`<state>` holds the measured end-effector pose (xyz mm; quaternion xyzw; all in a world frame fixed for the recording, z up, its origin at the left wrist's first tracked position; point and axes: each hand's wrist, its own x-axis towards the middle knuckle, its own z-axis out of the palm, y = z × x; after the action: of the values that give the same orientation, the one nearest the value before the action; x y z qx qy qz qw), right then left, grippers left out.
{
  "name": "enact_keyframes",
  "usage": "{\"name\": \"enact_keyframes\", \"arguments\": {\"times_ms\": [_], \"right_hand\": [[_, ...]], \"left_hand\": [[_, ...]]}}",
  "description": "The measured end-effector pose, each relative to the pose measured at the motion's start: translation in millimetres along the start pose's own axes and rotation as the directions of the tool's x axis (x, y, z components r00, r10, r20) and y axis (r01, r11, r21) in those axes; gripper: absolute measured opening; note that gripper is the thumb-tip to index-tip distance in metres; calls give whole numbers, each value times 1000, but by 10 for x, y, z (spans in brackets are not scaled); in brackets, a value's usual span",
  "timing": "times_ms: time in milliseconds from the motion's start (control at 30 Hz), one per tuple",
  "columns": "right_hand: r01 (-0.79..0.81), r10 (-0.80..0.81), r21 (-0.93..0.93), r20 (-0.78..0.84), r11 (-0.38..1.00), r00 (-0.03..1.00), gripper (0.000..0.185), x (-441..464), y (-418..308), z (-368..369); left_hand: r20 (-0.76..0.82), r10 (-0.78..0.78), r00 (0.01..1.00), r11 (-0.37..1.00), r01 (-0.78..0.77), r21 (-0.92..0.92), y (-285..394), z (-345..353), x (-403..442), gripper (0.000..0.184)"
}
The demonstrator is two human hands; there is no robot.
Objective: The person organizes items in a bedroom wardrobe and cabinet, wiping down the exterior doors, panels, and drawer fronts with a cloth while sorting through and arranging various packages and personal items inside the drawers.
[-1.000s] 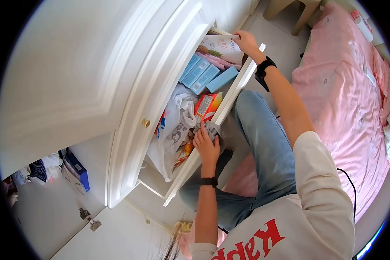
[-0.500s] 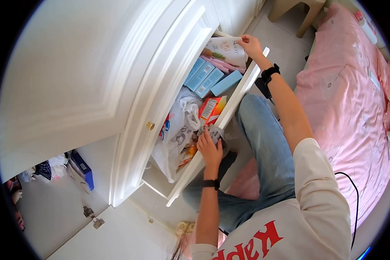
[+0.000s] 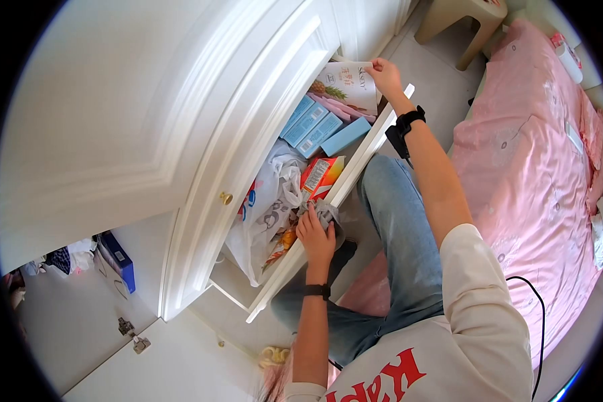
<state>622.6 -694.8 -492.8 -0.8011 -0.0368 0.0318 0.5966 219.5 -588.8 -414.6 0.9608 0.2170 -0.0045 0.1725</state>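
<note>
A white drawer (image 3: 375, 137) is pulled out in front of me, full of packets and bags. Near its far end, my right hand (image 3: 386, 78) pinches the corner of a white packet (image 3: 352, 87) printed with a pineapple. My left hand (image 3: 316, 239) is at the drawer's front edge, fingers closed on a crumpled grey plastic bag (image 3: 326, 214). Between the hands lie several light-blue boxes (image 3: 313, 134) and a red and yellow snack packet (image 3: 320, 177). A white plastic bag (image 3: 261, 234) fills the near part, beside orange packets (image 3: 279, 247).
White cabinet doors with a brass knob (image 3: 226, 198) rise on the left. Below, an open compartment holds clothes and a blue box (image 3: 117, 260). A bed with pink bedding (image 3: 509, 154) stands at the right. A beige stool (image 3: 459, 27) is at the top.
The view has shifted slightly. My right hand still holds the white packet's corner, and my left hand stays at the grey bag with little visible movement.
</note>
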Motion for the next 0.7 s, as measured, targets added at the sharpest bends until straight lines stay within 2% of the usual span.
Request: {"name": "enact_keyframes", "arguments": {"times_ms": [267, 367, 567, 700], "right_hand": [[-43, 41, 21, 75, 999, 996, 19, -32, -66, -62], [10, -6, -76, 52, 997, 999, 17, -65, -147, -77], [-53, 54, -39, 41, 998, 998, 20, -88, -150, -74], [39, -39, -99, 0, 994, 999, 17, -157, -136, -51]], "left_hand": [[-3, 5, 1000, 1000, -5, -14, -7, -5, -7, 70], [-8, 8, 1000, 1000, -8, -27, -5, -12, -12, 70], [-6, 9, 1000, 1000, -9, -18, -12, -9, -10, 70], [-20, 4, 1000, 1000, -4, -16, -1, -10, -25, 71]]}}
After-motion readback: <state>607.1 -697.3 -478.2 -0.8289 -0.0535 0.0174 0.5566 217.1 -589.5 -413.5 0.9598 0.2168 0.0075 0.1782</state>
